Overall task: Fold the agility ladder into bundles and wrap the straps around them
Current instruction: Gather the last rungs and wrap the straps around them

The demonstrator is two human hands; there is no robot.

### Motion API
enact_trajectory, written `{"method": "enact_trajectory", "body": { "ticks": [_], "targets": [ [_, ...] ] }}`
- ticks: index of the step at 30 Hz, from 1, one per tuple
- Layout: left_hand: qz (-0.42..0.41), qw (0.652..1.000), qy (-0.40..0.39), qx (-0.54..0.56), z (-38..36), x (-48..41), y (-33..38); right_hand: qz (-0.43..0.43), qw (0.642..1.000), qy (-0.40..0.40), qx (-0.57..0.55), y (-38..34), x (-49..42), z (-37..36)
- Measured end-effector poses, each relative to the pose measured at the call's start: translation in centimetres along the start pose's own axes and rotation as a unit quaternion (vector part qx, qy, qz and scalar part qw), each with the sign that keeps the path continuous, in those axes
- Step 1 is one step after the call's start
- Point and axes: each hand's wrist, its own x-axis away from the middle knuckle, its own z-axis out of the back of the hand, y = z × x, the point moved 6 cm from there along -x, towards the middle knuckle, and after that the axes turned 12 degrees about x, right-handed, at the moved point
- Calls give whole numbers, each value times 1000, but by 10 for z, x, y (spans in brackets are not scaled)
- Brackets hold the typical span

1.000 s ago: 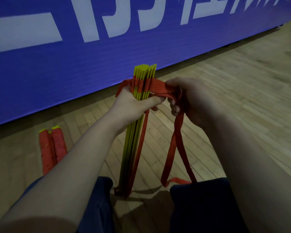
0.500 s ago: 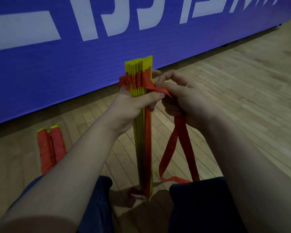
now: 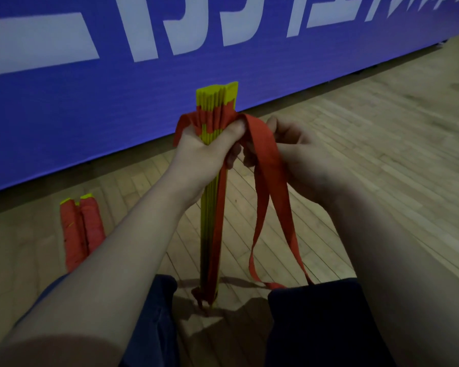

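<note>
Two hands meet at the top of a standing bundle of yellow ladder rungs [image 3: 215,100], which stands nearly upright with its foot on the wooden floor [image 3: 368,160] between the person's knees. The left hand [image 3: 204,152] is closed around the bundle just below its upper end, thumb pressed across the front, so the rungs under the palm are hidden. A red strap [image 3: 266,165] is bunched around the rungs just above that grip, leaving only the yellow tips bare above it.

To the right of the bundle, touching the left hand, the right hand [image 3: 302,160] has its fingers curled around the strap. The strap runs over its fingers and covers most of them, so exactly how it pinches is hard to make out. From there the strap hangs in a long loop to the floor, and its low end slips out of sight behind the dark trouser leg [image 3: 318,327]. Another red length runs down the bundle's right side. At the bundle's foot there is a small red tangle, too dim to read.

Left of the bundle, two red-wrapped bundles [image 3: 80,231] lie side by side on the floor with yellow tips at their far ends. Their near ends are covered by the left forearm.

Behind the bundle stands a blue banner [image 3: 77,115]. Its white lettering is cut off at the top.
</note>
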Motion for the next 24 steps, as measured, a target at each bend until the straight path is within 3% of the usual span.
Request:
{"method": "enact_trajectory", "body": {
  "ticks": [6,10,14,19,24],
  "targets": [
    [-9,1000,-14,24,-7,1,-2,-59,996,-17,-71,-16,4,-8],
    [-3,998,-1,-56,-7,2,-5,-55,989,30,131,-16,4,-1],
    [9,998,3,-63,-9,4,-5,10,979,60,197,-23,5,7],
    [46,998,25,-28,-5,6,-6,88,902,28,421,-33,9,8],
    [70,997,31,-26,-5,6,-7,106,881,34,460,-35,8,8]
  ]
}}
